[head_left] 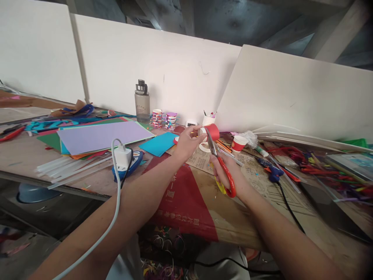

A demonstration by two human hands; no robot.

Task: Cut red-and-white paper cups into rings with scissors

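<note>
My left hand (186, 140) is closed on a red and white paper cup (213, 131), which lies tilted on its side above the table. In my right hand (223, 171) is a pair of scissors (228, 177) with red and yellow handles. Their blades point up and away from me and lie against the cup; whether they cut into it I cannot tell. Just below the cup, a white ring-shaped piece (204, 147) lies on printed cardboard (201, 160). Another red and white paper cup (239, 143) stands upright to the right.
Coloured paper sheets (101, 136), clear plastic sticks (67, 169) and a white plug (122, 157) with its cable lie left. A water bottle (142, 103) and two striped stacks (171, 121) stand at the back. Right are a blue glue gun (274, 174) and a dark panel (329, 210).
</note>
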